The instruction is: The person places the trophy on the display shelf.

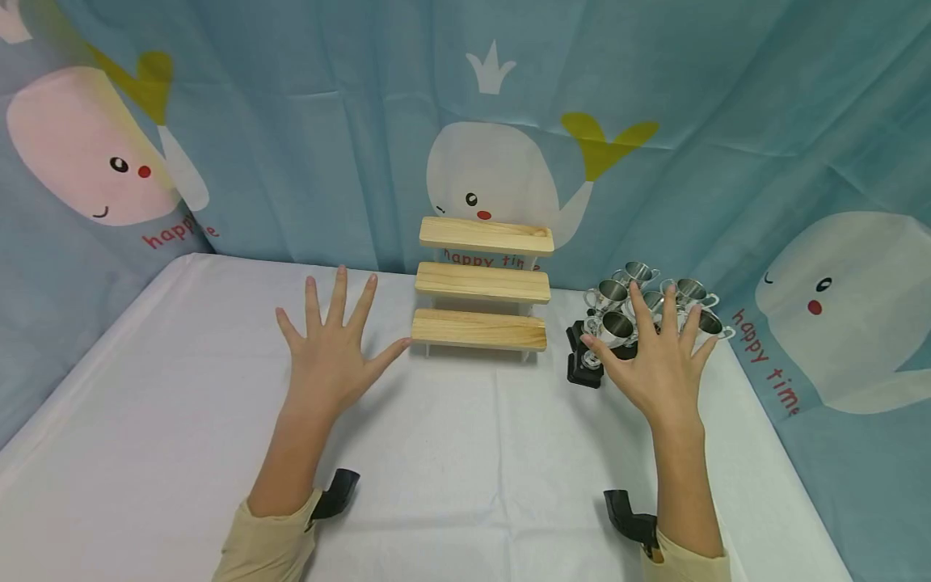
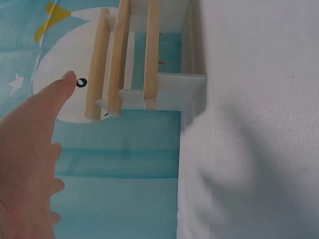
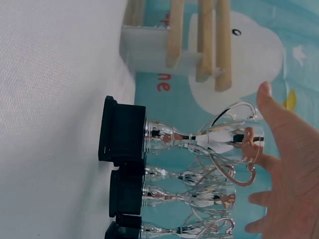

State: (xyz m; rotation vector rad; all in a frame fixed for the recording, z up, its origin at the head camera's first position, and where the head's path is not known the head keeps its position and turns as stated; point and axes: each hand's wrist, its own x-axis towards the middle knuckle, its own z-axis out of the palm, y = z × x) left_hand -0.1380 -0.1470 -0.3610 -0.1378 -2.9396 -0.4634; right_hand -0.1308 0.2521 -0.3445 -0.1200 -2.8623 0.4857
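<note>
Fingers are fanned wide apart on both the left hand (image 1: 329, 360) and the right hand (image 1: 658, 368), nothing gripped. Worth noting where the silver trophy cups (image 1: 617, 325) are: bunched at the right on the white tablecloth (image 1: 436, 469), black bases (image 3: 130, 132) down, so their long axes run straight up. Right hand's way nearer, basically over the bunch, with the closest cup just off its thumb and index finger. Honestly can't tell if any fingertip touches a rim. Left hand's well apart from them, thumb toward the left end of the three-tier wooden shelf (image 1: 482, 283). That shelf sits between the trophies and the left hand, boards running left to right, whale-print curtain (image 1: 327, 162) behind.
</note>
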